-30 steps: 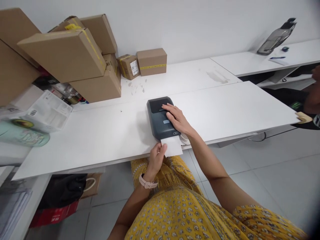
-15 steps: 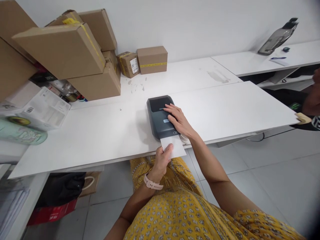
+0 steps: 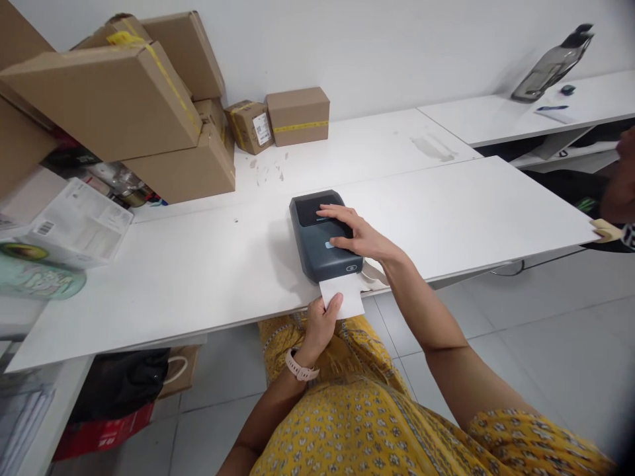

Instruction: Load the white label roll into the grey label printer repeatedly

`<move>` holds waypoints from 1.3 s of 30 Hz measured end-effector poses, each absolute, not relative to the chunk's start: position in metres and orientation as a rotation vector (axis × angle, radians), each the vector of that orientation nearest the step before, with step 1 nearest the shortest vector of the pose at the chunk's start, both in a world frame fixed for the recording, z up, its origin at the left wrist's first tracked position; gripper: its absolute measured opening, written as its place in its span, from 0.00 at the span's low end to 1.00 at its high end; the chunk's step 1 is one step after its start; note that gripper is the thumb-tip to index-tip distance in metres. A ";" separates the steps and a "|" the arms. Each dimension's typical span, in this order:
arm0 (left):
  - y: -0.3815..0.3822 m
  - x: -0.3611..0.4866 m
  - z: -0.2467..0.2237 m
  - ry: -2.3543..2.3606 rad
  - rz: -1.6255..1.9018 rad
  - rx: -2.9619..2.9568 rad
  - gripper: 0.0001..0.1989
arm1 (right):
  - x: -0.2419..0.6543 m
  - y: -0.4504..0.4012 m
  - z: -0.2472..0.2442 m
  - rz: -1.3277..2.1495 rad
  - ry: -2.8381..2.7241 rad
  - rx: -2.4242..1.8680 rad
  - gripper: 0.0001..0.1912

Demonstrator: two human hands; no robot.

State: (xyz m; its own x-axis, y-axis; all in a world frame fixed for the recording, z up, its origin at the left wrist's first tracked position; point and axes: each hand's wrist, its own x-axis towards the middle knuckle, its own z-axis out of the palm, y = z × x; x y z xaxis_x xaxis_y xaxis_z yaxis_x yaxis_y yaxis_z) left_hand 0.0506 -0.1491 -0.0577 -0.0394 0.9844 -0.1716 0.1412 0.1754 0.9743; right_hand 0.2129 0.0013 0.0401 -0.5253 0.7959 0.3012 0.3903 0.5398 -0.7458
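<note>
A dark blue-grey label printer (image 3: 322,254) sits near the front edge of the white table (image 3: 198,264). A blank white paper label (image 3: 348,299) sticks out at its near side, over the table's edge. My left hand (image 3: 320,324) pinches that label's left part, thumb on top; the fingers beneath are hidden. Over the printer's top lies my right hand (image 3: 354,231), fingers spread, holding nothing. Its fingertips are at the dark upper panel, and its thumb is by a small light-blue patch. Beside the printer, under my right wrist, is a whitish strip (image 3: 373,274), partly hidden.
Cardboard boxes (image 3: 169,165) are piled at the back left, with two smaller ones (image 3: 297,118) by the wall. A white carton (image 3: 82,221) and a green bottle (image 3: 54,281) stand left. Far right are a grey bottle (image 3: 550,69), a pen (image 3: 552,108) and another person's arm (image 3: 618,185).
My right hand has shifted slightly, its thumb and fingers spreading wider. The label is still between my left thumb and fingers, drawn slightly down. The view has tilted a little.
</note>
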 end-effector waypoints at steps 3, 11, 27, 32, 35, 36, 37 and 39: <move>-0.147 0.051 -0.055 1.428 1.003 1.222 0.26 | 0.214 0.009 0.045 0.852 -2.194 -0.924 0.34; -0.156 0.047 -0.054 1.607 1.300 1.228 0.19 | 0.205 -0.022 0.020 0.758 -1.833 -1.043 0.31; -0.116 0.040 -0.028 1.379 1.518 1.230 0.35 | 0.192 -0.065 -0.017 0.811 -1.382 -1.237 0.40; -0.101 0.033 -0.008 1.206 1.694 1.176 0.33 | 0.195 -0.054 0.008 0.802 -1.439 -1.145 0.41; -0.075 0.020 0.007 1.093 1.774 1.212 0.31 | 0.196 -0.032 0.033 0.666 -1.549 -1.094 0.39; -0.064 0.015 0.009 1.080 1.773 1.222 0.30 | 0.195 -0.021 0.043 0.603 -1.592 -1.071 0.38; -0.052 0.010 0.011 1.090 1.757 1.226 0.29 | 0.194 -0.009 0.052 0.534 -1.634 -1.048 0.37; -0.029 0.005 0.006 1.182 1.729 1.199 0.27 | 0.188 0.017 0.071 0.383 -1.690 -1.014 0.36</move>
